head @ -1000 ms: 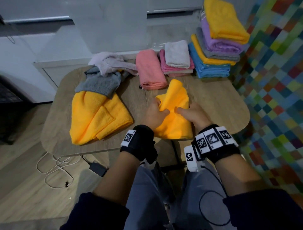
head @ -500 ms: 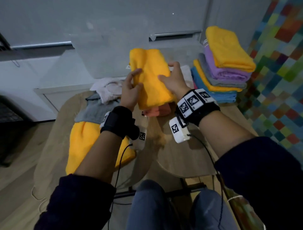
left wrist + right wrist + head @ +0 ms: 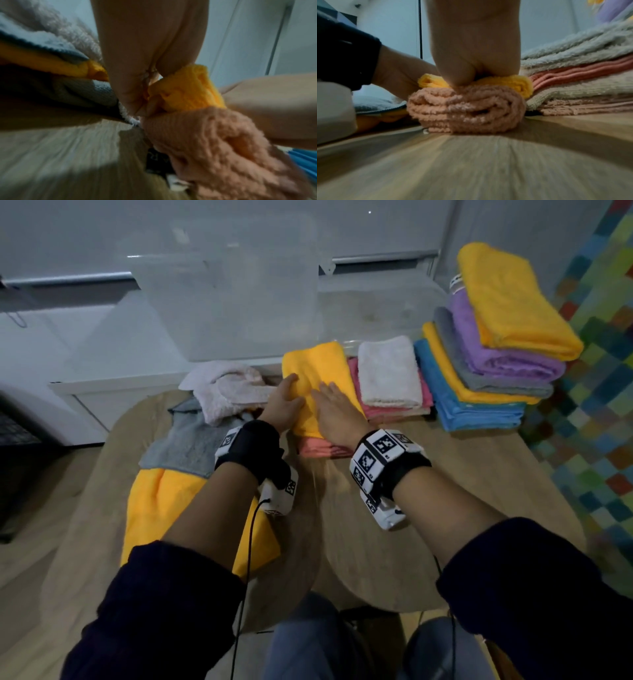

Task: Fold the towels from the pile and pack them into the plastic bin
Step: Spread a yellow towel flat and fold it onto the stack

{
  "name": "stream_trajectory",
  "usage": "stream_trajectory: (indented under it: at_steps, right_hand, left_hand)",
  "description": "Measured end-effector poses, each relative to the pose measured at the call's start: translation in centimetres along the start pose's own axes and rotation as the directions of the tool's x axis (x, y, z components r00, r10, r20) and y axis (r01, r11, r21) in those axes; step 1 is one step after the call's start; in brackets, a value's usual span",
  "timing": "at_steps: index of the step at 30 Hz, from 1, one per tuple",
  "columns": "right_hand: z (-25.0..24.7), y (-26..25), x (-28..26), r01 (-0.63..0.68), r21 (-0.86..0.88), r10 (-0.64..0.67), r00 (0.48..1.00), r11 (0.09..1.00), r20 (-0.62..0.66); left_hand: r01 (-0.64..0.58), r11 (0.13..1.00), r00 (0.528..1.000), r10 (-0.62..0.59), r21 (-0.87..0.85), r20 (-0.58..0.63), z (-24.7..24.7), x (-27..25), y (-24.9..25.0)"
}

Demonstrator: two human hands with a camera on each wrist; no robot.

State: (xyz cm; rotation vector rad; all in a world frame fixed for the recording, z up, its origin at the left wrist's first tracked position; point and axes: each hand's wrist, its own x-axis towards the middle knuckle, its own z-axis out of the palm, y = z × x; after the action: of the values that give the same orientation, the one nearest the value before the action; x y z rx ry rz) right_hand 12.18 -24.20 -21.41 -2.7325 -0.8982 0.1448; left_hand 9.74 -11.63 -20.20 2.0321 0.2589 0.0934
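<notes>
Yellow towel [image 3: 318, 368] now down on pink towel [image 3: 322, 448], table [image 3: 445, 491] far edge (bin [image 3: 222, 302] awaits); left hand [image 3: 282, 405] grips side, right hand [image 3: 337, 412] presses flat.

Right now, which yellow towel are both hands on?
The folded yellow towel on the pink towel: left hand grips it, right hand rests on it. Yellow ones in the right stack and the left pile are untouched.

Rounded wooden table [image 3: 445, 491] bearing, left to right: loose yellow towel [image 3: 150, 508], grey towel [image 3: 185, 446], folded peach towel [image 3: 322, 448], pink towel [image 3: 394, 410], blue towel [image 3: 472, 412].
</notes>
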Motion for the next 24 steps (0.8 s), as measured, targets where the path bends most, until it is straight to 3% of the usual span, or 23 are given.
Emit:
stream_trajectory:
  at_steps: [7, 10, 14, 17, 20, 24]
  right_hand:
    - [-0.2, -0.2, 0.8, -0.053, 0.008, 0.052, 0.993, 0.999, 0.104]
    - [-2.4, -1.6, -1.4, -0.065, 0.073, 0.061, 0.996, 0.995, 0.058]
    - [-3.5, -6.5, -6.8, 0.083, 0.248, -0.058, 0.993, 0.965, -0.106]
    - [-2.3, -10.6, -11.2, 0.215, 0.327, -0.218, 0.976, 0.92, -0.029]
    - [-0.2, -13.9, -14.3, 0.257, 0.382, -0.293, 0.955, 0.888, 0.037]
    - [3.3, -16.4, -15.0, 0.144, 0.415, -0.158, 0.987, 0.898, -0.001]
  left_hand:
    - [0.03, 1.0, 1.0, -0.03, 0.003, -0.009, -1.2, -3.4, 1.0]
    - [-0.031, 0.999, 0.999, 0.032, 0.027, -0.03, -3.1, -6.6, 0.9]
    - [-0.083, 0.985, 0.995, 0.09, 0.151, -0.04, -6.7, -11.2, -0.5]
    - [-0.069, 0.985, 0.988, 0.089, 0.157, -0.125, -9.1, -14.9, -1.5]
    - [-0.047, 0.948, 0.98, 0.105, 0.316, -0.167, -10.5, -19.2, -2.3]
    - [0.046, 0.936, 0.981, 0.025, 0.35, -0.194, -10.3, -22.8, -5.6]
